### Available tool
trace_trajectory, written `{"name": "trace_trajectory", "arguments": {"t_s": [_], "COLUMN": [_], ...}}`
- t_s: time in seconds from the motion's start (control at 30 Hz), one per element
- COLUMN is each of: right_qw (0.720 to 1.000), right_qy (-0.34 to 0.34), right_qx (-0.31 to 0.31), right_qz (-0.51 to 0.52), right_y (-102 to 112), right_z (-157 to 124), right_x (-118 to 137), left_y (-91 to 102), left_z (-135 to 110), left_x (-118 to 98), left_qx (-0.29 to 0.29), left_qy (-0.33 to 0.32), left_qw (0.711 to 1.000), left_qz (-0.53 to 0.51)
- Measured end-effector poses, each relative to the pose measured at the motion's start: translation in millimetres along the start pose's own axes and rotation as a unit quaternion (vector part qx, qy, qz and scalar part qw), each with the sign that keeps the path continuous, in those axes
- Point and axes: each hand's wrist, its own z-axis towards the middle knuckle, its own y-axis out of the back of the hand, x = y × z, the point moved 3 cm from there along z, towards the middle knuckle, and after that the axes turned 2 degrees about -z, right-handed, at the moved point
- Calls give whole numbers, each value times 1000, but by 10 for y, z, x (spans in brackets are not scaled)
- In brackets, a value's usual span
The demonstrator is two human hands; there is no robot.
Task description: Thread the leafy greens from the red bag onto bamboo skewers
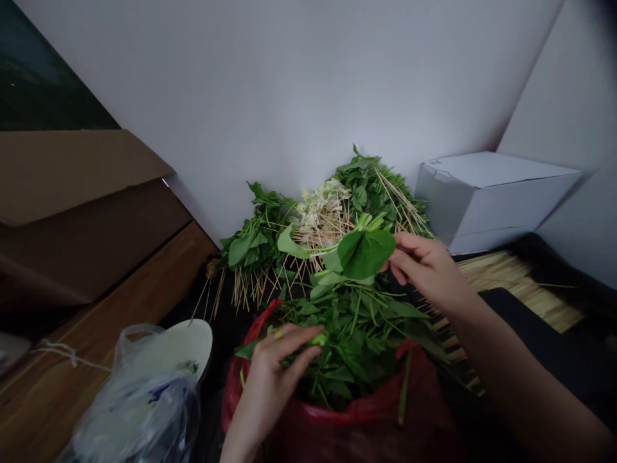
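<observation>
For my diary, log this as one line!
left hand: touching pale green piece; right hand: holding leafy green sprig; red plastic bag: open

Red bag [357, 431] and cardboard box [72, 251], cut off by the edges

The red bag's bottom drops past the lower edge; the box runs out at the left. The left hand [279, 363] partly covers a green bit [320, 339] (too small to name). A clear plastic bag [144, 418] overlaps the bowl [200, 334], its specks [191, 367] unclear.
</observation>
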Motion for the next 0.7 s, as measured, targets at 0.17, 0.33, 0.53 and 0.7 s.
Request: {"name": "trace_trajectory", "arguments": {"t_s": [0.17, 0.33, 0.53, 0.7], "right_qw": [1000, 1000, 1000, 1000], "right_qy": [7, 13, 10, 9], "right_qx": [-8, -12, -1, -5], "right_qz": [6, 10, 9, 7], "right_y": [25, 34, 3, 20], "right_z": [0, 8, -7, -6], "right_x": [5, 26, 31, 18], "left_y": [-195, -132, -382, -181], "left_z": [191, 582, 805, 682], "left_x": [102, 491, 854, 784], "left_qx": [86, -58, -90, -158], "left_qy": [35, 110, 145, 138], "left_qw": [993, 990, 980, 976], "left_qz": [-71, 68, 105, 56]}}
